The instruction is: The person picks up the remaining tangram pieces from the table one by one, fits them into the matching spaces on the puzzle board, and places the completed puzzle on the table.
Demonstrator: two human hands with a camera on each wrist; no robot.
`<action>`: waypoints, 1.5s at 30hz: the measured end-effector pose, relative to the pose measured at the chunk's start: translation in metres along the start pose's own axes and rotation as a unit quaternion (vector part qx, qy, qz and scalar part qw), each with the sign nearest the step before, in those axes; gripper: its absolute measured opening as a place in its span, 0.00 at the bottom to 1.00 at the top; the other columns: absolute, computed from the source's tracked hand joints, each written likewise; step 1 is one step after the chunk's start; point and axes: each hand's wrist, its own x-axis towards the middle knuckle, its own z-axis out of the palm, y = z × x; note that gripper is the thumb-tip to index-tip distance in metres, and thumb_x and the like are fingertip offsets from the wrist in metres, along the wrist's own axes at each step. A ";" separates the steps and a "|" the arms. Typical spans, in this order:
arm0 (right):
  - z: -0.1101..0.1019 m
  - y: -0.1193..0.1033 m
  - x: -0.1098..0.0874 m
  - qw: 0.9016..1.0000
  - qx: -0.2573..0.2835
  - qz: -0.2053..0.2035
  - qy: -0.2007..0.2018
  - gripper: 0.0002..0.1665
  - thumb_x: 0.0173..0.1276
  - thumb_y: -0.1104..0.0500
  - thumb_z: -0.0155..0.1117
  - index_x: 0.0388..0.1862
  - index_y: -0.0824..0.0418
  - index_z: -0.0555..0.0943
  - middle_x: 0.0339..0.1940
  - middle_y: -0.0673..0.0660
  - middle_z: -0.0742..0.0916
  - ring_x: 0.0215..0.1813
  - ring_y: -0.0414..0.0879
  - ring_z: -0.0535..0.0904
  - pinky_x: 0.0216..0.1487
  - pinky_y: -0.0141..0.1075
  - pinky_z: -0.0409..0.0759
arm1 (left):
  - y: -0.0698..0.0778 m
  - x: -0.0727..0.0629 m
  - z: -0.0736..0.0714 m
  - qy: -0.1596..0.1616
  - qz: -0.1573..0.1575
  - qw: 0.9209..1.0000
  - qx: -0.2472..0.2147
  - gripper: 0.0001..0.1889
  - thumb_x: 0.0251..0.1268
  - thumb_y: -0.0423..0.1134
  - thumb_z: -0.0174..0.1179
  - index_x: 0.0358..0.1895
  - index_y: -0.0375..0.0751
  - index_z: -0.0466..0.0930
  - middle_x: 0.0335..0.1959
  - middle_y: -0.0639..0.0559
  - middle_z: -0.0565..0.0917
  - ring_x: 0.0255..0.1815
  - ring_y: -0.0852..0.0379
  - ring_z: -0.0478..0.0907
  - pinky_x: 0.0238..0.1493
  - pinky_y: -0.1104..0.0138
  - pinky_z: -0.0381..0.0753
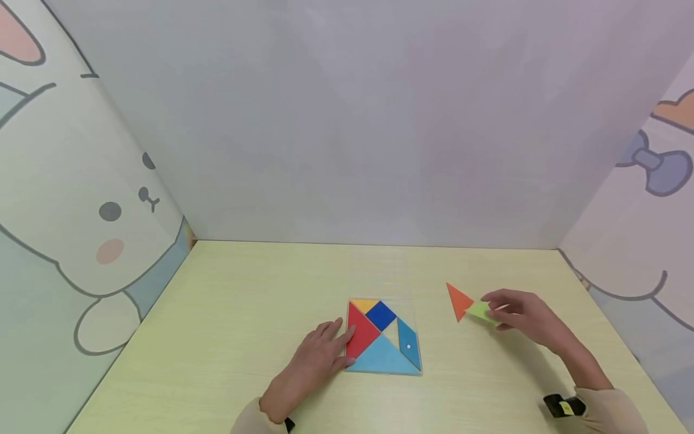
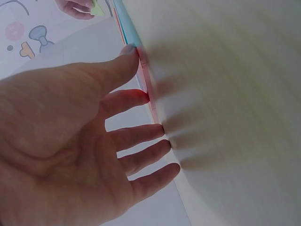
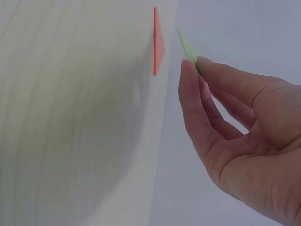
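Note:
A tangram tray (image 1: pixel 383 373) lies on the table, with a red triangle (image 1: pixel 360 331), a light blue triangle (image 1: pixel 383 357), a dark blue square (image 1: pixel 381 316), a yellow piece (image 1: pixel 364 304) and a blue parallelogram (image 1: pixel 409 345). A pale gap shows beside the parallelogram. My left hand (image 1: pixel 320 351) rests at the tray's left side, fingers extended, thumb and index finger touching the red triangle's side. With thumb and fingertips, my right hand (image 1: pixel 523 313) pinches a light green tangram piece (image 3: pixel 187 46) above the table; the fingers hide part of it. Just left of it lies an orange triangle (image 1: pixel 458 301).
The pale wooden table (image 1: pixel 244 313) meets a plain back wall (image 1: pixel 347 132). Cartoon-printed side walls (image 1: pixel 70 181) stand at left and right. A faint clear sheet (image 1: pixel 382 271) lies just behind the tray.

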 end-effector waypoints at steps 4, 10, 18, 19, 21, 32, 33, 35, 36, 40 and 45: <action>0.001 -0.003 0.002 1.000 0.010 -0.019 -0.015 0.19 0.73 0.66 0.67 0.60 0.71 0.80 0.51 0.67 0.85 0.45 0.40 0.86 0.38 0.41 0.88 | -0.001 0.000 0.001 0.000 -0.003 1.000 0.000 0.32 0.71 0.50 0.65 0.74 0.44 0.72 0.72 0.38 0.72 0.70 0.41 0.70 0.63 0.47 0.77; 0.007 -0.008 0.007 1.000 0.000 -0.020 -0.022 0.18 0.72 0.67 0.67 0.59 0.72 0.80 0.47 0.65 0.86 0.44 0.39 0.86 0.37 0.41 0.88 | 0.000 0.000 0.002 -0.001 -0.007 1.000 -0.001 0.32 0.71 0.51 0.65 0.74 0.44 0.72 0.72 0.39 0.72 0.70 0.42 0.70 0.64 0.48 0.77; 0.014 -0.019 0.016 0.999 -0.012 -0.003 -0.043 0.15 0.73 0.63 0.68 0.53 0.69 0.83 0.42 0.61 0.89 0.42 0.45 0.87 0.38 0.41 0.88 | 0.001 0.000 0.001 -0.002 -0.010 1.000 0.001 0.32 0.71 0.50 0.65 0.74 0.44 0.72 0.72 0.39 0.72 0.69 0.42 0.70 0.64 0.49 0.77; 0.015 -0.020 0.016 0.999 -0.013 -0.005 -0.045 0.14 0.73 0.63 0.68 0.53 0.69 0.83 0.42 0.61 0.89 0.42 0.46 0.87 0.38 0.41 0.88 | 0.001 0.000 0.001 -0.001 -0.011 1.000 0.001 0.32 0.71 0.50 0.65 0.74 0.44 0.72 0.72 0.39 0.72 0.69 0.42 0.70 0.64 0.49 0.77; 0.017 -0.022 0.017 0.999 -0.012 -0.011 -0.051 0.14 0.73 0.63 0.67 0.53 0.69 0.83 0.42 0.61 0.89 0.42 0.46 0.87 0.38 0.40 0.88 | 0.001 0.000 0.000 -0.002 -0.012 1.000 0.002 0.32 0.70 0.50 0.66 0.74 0.44 0.73 0.72 0.39 0.72 0.69 0.42 0.70 0.64 0.49 0.77; 0.028 -0.030 0.028 0.996 -0.007 -0.025 -0.082 0.13 0.74 0.63 0.66 0.53 0.68 0.84 0.44 0.59 0.88 0.42 0.49 0.87 0.41 0.40 0.88 | 0.001 0.001 0.001 -0.001 -0.010 1.000 0.004 0.32 0.70 0.50 0.66 0.74 0.44 0.72 0.72 0.39 0.72 0.69 0.42 0.70 0.64 0.48 0.77; 0.029 -0.031 0.029 0.996 -0.010 -0.025 -0.083 0.13 0.74 0.63 0.66 0.53 0.68 0.84 0.45 0.59 0.88 0.42 0.50 0.87 0.41 0.40 0.88 | 0.001 0.001 0.001 -0.001 -0.010 1.000 0.003 0.32 0.71 0.50 0.65 0.74 0.44 0.72 0.72 0.39 0.72 0.69 0.42 0.70 0.64 0.48 0.77; 0.030 -0.032 0.031 0.996 -0.017 -0.025 -0.086 0.13 0.74 0.63 0.66 0.54 0.67 0.84 0.47 0.59 0.88 0.41 0.50 0.87 0.41 0.38 0.87 | 0.001 0.001 0.002 -0.001 -0.009 1.000 0.004 0.32 0.71 0.50 0.65 0.74 0.44 0.72 0.72 0.39 0.72 0.69 0.42 0.70 0.64 0.48 0.77; 0.031 -0.032 0.032 0.996 -0.019 -0.025 -0.087 0.13 0.74 0.63 0.67 0.54 0.67 0.84 0.47 0.59 0.88 0.41 0.51 0.87 0.42 0.38 0.87 | 0.000 0.001 0.002 0.000 -0.008 1.000 0.005 0.32 0.71 0.50 0.65 0.74 0.44 0.72 0.72 0.39 0.72 0.69 0.42 0.70 0.64 0.48 0.77; 0.034 -0.034 0.036 0.995 -0.027 -0.029 -0.093 0.14 0.74 0.63 0.67 0.54 0.67 0.84 0.45 0.57 0.88 0.39 0.51 0.87 0.42 0.38 0.87 | 0.000 0.002 0.003 0.000 -0.005 1.000 0.008 0.32 0.71 0.51 0.65 0.74 0.44 0.72 0.72 0.39 0.72 0.69 0.42 0.70 0.63 0.49 0.77; 0.037 -0.035 0.040 0.994 -0.032 -0.036 -0.102 0.14 0.74 0.63 0.66 0.54 0.67 0.84 0.42 0.55 0.88 0.38 0.52 0.87 0.43 0.39 0.87 | 0.000 0.001 0.003 0.004 -0.001 1.000 0.009 0.32 0.71 0.50 0.66 0.74 0.44 0.72 0.72 0.38 0.72 0.69 0.42 0.70 0.63 0.49 0.78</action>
